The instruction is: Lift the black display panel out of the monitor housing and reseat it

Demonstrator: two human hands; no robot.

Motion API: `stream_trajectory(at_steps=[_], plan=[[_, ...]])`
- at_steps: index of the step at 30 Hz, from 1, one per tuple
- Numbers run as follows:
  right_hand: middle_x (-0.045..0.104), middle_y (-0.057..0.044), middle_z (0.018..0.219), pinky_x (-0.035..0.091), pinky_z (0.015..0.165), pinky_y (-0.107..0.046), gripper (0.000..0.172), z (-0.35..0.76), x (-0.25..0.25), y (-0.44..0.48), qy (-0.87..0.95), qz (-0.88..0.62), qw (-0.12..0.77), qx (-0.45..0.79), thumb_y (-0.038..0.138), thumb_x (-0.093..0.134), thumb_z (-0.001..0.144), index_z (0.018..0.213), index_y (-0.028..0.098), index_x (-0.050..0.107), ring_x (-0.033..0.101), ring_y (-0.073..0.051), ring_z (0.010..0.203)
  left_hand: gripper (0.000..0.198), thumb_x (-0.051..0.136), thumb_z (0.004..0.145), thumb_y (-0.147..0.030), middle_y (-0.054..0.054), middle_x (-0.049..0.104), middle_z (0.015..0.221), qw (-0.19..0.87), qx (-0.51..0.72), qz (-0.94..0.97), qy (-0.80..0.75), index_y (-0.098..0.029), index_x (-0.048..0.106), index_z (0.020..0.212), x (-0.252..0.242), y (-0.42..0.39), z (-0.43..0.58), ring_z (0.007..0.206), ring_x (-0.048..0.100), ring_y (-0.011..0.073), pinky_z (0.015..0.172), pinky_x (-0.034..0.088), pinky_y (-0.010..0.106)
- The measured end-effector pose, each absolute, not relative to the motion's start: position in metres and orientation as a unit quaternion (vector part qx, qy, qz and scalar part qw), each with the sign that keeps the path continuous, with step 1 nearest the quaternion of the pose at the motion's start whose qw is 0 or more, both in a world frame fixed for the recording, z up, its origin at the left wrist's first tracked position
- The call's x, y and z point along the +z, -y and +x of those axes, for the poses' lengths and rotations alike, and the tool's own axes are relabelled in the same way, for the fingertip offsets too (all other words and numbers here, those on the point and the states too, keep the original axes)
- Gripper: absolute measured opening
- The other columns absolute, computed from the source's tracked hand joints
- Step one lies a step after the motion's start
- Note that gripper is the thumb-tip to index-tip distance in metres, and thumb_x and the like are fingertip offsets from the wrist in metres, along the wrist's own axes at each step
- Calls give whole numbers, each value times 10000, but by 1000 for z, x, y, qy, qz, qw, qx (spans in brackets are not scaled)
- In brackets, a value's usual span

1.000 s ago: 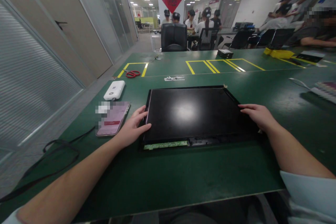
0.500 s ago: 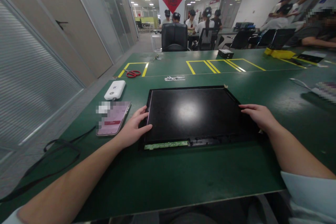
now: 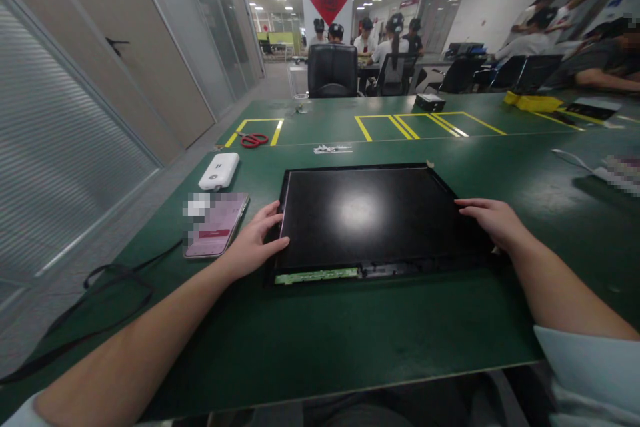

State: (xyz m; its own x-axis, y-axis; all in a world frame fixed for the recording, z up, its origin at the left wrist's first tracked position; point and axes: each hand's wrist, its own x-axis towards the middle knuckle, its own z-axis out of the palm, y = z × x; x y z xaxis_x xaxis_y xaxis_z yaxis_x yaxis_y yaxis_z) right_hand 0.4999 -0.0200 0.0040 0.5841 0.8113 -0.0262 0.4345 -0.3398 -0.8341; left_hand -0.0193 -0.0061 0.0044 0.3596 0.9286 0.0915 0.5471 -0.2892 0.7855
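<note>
A black LCD screen panel (image 3: 370,213) lies face up on the green table, a green circuit board (image 3: 317,275) showing along its near left edge. My left hand (image 3: 260,240) grips the panel's left side, thumb on the face and fingers along the frame. On the right side, my right hand (image 3: 493,219) holds the edge, index finger stretched along the top; its lower fingers are hidden. Just left of my left hand lies a phone (image 3: 220,227) with a lit pink screen, and beyond it a white power bank (image 3: 219,171).
Red-handled scissors (image 3: 255,141) and small silvery pieces (image 3: 333,149) lie beyond the panel. Yellow tape outlines mark the table (image 3: 400,347). A black box (image 3: 430,103) and a yellow object (image 3: 533,102) are farther back. A dark strap (image 3: 117,273) hangs over the left edge. People sit behind.
</note>
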Motion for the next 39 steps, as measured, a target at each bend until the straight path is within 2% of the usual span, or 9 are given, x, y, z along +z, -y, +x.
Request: stream_trajectory(at_steps=[11, 17, 23, 25, 27, 29, 31, 34, 39], plan=[[805, -93, 993, 440, 1076, -372, 174, 499, 7, 21, 384, -765, 445, 264, 206, 762, 641, 807, 218, 811, 663, -294, 1153, 561, 750, 803, -525, 202, 349, 1709, 349, 292, 743, -491, -193, 693, 1251, 8, 7, -18, 1593, 309, 403, 1266, 304, 605], [809, -87, 1018, 401, 1131, -378, 184, 502, 5, 20, 392, -766, 438, 260, 217, 762, 645, 822, 226, 815, 650, -297, 1207, 581, 749, 804, -531, 205, 346, 1704, 356, 294, 741, -487, -179, 692, 1264, 6, 6, -18, 1598, 304, 386, 1275, 305, 573], [816, -76, 1020, 394, 1137, -392, 218, 506, 1, 18, 406, -769, 425, 251, 238, 756, 644, 853, 229, 819, 654, -298, 1198, 572, 745, 823, -493, 207, 334, 1712, 350, 284, 747, -489, -187, 671, 1301, 6, 7, -19, 1595, 299, 409, 1273, 286, 608], [818, -69, 1002, 398, 1133, -394, 228, 506, 0, 18, 406, -770, 425, 248, 241, 751, 639, 856, 232, 821, 658, -299, 1188, 714, 755, 814, -448, 191, 303, 1730, 373, 309, 731, -481, -215, 558, 1460, 5, 9, -17, 1602, 289, 392, 1282, 259, 599], [817, -66, 993, 405, 1125, -390, 233, 506, 0, 17, 405, -770, 427, 247, 246, 749, 639, 859, 233, 823, 662, -297, 1177, 930, 759, 810, -388, 175, 262, 1751, 398, 344, 710, -469, -273, 324, 1623, 4, 10, -14, 1608, 284, 363, 1287, 232, 593], [814, -67, 997, 413, 1113, -383, 230, 506, 0, 17, 406, -771, 425, 245, 254, 748, 647, 863, 232, 824, 663, -292, 1168, 1029, 749, 818, -348, 167, 249, 1759, 417, 361, 693, -464, -312, 171, 1670, 2, 10, -12, 1614, 276, 342, 1293, 211, 591], [810, -73, 1009, 424, 1094, -375, 217, 506, 0, 18, 407, -773, 422, 242, 257, 748, 659, 861, 229, 825, 665, -288, 1157, 970, 731, 834, -349, 158, 281, 1749, 432, 355, 687, -465, -307, 222, 1659, 2, 10, -12, 1615, 274, 334, 1301, 210, 571], [808, -82, 1010, 435, 1073, -368, 201, 505, 1, 18, 407, -776, 418, 238, 255, 744, 676, 858, 225, 824, 666, -284, 1145, 831, 724, 843, -385, 131, 314, 1734, 424, 340, 704, -457, -282, 392, 1597, 4, 10, -13, 1614, 279, 334, 1308, 225, 532], [807, -70, 987, 422, 1103, -385, 222, 506, 1, 18, 403, -775, 423, 243, 247, 748, 667, 874, 233, 827, 658, -296, 1178, 697, 788, 830, -451, 148, 310, 1726, 313, 277, 791, -447, -276, 578, 1472, 12, 16, -17, 1606, 271, 396, 1295, 243, 585]])
